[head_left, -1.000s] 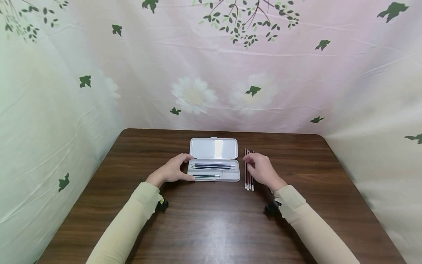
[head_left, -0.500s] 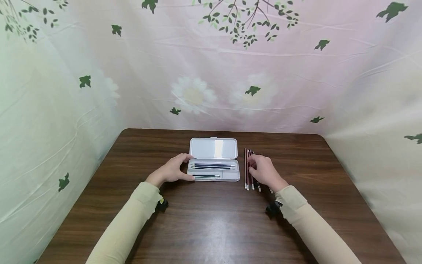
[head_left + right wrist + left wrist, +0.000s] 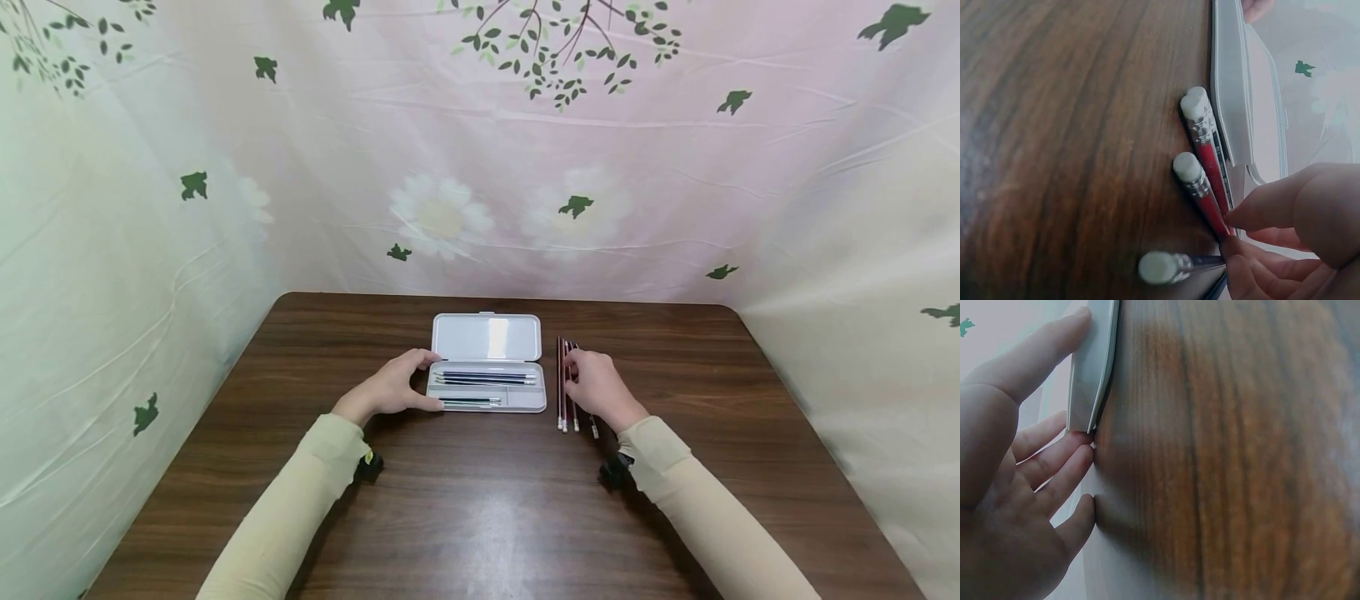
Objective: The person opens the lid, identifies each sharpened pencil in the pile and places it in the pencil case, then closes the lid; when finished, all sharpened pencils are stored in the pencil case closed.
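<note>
A white pencil case (image 3: pixel 525 403) lies with its lid raised, dark blue pencils (image 3: pixel 480 377) in its rear compartment and green pencils (image 3: pixel 468 401) in the front one. My left hand (image 3: pixel 390 385) holds its left end, thumb at the front corner and index finger at the back. To the right of the case, several pencils lie side by side, white erasers toward me. My right hand (image 3: pixel 597 387) is over them; in the right wrist view its thumb and index finger pinch a red pencil (image 3: pixel 1211 209). Another red pencil (image 3: pixel 1209 156) lies beside the case, and a dark pencil (image 3: pixel 1200 262) angles away under the fingers.
The brown wooden table (image 3: pixel 480 500) extends in front of both hands. A patterned cloth (image 3: pixel 480 167) with leaves and flowers hangs behind the table and along its sides. The case's raised lid (image 3: pixel 468 337) leans toward the back edge.
My right hand shifts slightly right over the pencils. They fan apart by half a second ago, and the rightmost ends are closer together again now. The left hand and case stay put.
</note>
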A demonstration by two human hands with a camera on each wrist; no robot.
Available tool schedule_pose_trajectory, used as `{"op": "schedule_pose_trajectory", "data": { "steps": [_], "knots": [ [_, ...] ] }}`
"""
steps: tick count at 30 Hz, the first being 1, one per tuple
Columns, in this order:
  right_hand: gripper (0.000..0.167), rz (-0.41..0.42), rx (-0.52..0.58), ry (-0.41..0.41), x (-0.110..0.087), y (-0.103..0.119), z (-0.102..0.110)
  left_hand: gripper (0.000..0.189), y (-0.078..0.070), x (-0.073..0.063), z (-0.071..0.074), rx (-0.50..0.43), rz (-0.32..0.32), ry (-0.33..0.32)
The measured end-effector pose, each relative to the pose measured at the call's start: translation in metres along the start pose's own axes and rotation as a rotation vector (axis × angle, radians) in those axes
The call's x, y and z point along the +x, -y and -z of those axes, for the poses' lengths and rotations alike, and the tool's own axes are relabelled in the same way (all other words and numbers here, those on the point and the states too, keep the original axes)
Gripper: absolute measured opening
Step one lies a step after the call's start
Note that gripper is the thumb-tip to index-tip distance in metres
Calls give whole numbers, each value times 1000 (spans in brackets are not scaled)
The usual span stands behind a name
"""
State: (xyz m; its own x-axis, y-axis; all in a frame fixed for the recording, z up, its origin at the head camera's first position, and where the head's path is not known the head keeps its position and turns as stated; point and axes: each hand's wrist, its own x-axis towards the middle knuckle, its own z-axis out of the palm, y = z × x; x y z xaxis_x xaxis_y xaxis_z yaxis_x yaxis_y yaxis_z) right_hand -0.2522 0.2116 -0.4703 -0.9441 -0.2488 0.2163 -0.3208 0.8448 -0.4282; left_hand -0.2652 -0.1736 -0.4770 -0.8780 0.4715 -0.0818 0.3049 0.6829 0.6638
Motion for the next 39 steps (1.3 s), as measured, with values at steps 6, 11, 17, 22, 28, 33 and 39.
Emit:
{"op": "schedule_pose_trajectory", "data": {
  "steps": [6, 11, 17, 22, 28, 33, 39],
  "knots": [
    [24, -63, -46, 35, 2, 5, 0, 86, 0, -1, 0, -1, -1, -1],
    [21, -103, -99, 35, 4, 10, -1, 87, 1, 1, -1, 9, -1, 1],
    [15, -128, -90, 19, 3, 16, 0, 86, 1, 1, -1, 1, -7, 0],
    [13, -163, -79, 22, 4, 18, 0, 86, 1, 0, 0, -6, -8, -1],
    [15, -196, -84, 15, 4, 22, 7, 85, 1, -1, 0, -2, -3, -6],
    [25, -212, -78, 8, 2, 25, 16, 86, 1, -1, 0, -5, -4, -5],
    [14, -177, -85, -39, 0, 30, 24, 86, 3, 0, 0, -2, -2, -4]
  ]
}}
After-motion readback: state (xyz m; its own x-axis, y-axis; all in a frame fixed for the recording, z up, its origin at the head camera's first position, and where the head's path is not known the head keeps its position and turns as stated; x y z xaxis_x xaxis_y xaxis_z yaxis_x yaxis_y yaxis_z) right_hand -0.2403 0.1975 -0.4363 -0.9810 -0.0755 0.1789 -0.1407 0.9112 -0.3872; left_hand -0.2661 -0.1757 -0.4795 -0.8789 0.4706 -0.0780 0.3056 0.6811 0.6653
